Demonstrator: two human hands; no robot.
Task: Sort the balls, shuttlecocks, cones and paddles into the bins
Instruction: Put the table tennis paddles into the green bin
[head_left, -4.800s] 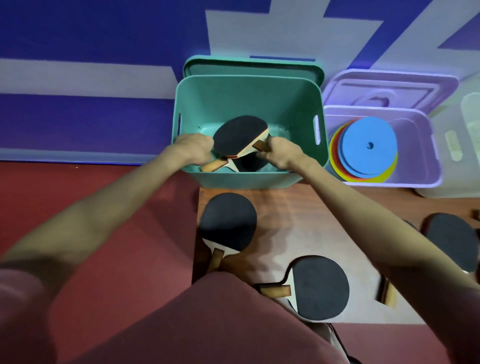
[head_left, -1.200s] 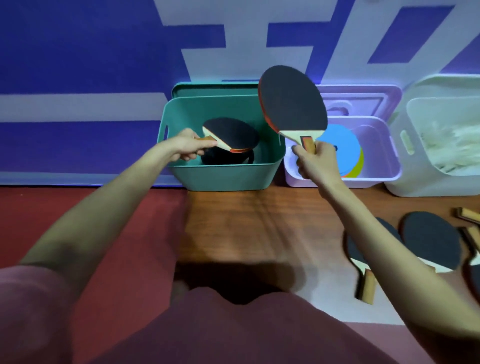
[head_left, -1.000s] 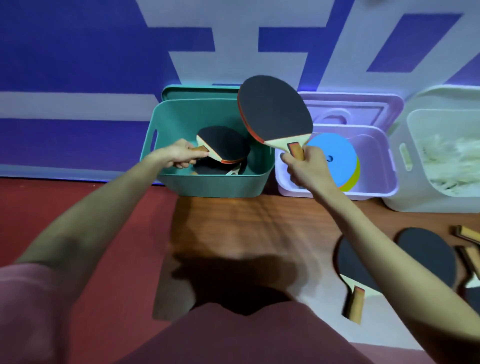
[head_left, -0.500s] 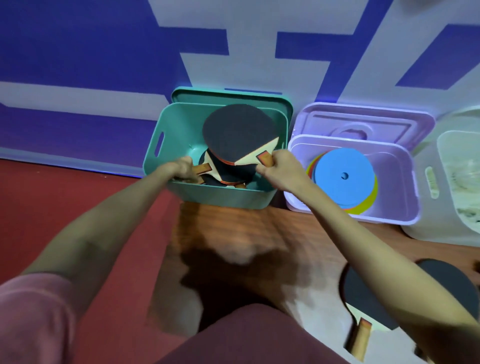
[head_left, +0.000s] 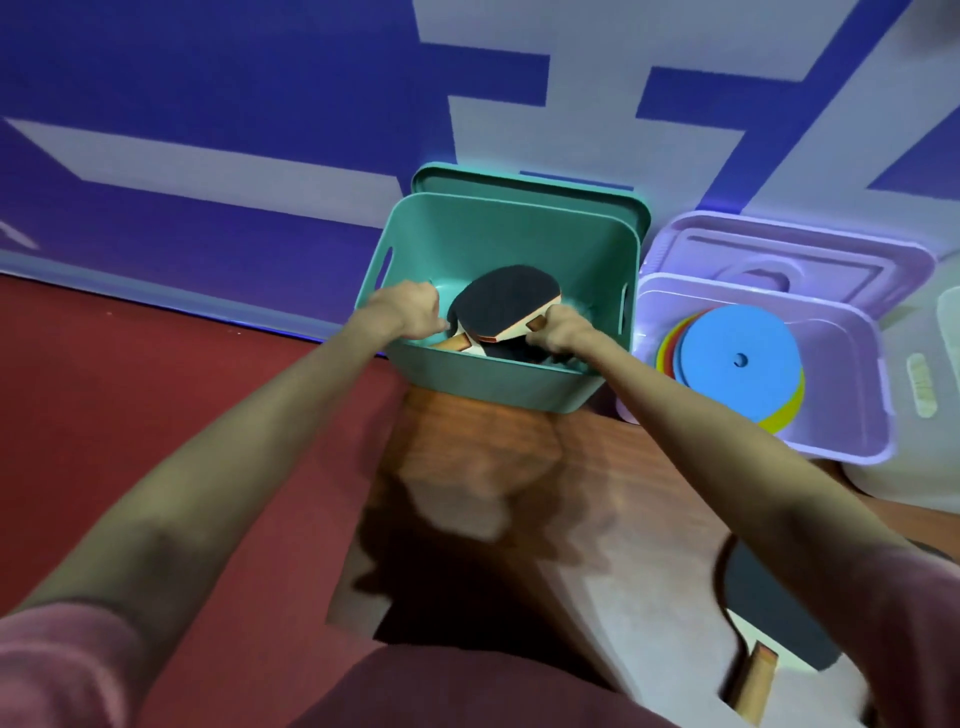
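A green bin (head_left: 498, 387) stands at the far end of the wooden table (head_left: 597, 467) with several black paddles inside. Both my hands reach into it. My right hand (head_left: 563, 330) grips the wooden handle of the top black paddle (head_left: 506, 304), which lies flat over the others. My left hand (head_left: 410, 312) has curled fingers at the end of a lower paddle's handle (head_left: 457, 343), apparently gripping it. One more black paddle (head_left: 769, 618) lies on the table at the lower right.
A purple bin (head_left: 831, 452) to the right of the green one holds stacked flat disc cones (head_left: 737, 358), blue on top. A white bin (head_left: 948, 322) shows at the right edge. Lids lean against the blue-and-white wall. Red floor lies to the left.
My right hand has brought its paddle down from above the bins into the green bin, onto the other paddles. My left hand has stayed inside the bin with its paddle.
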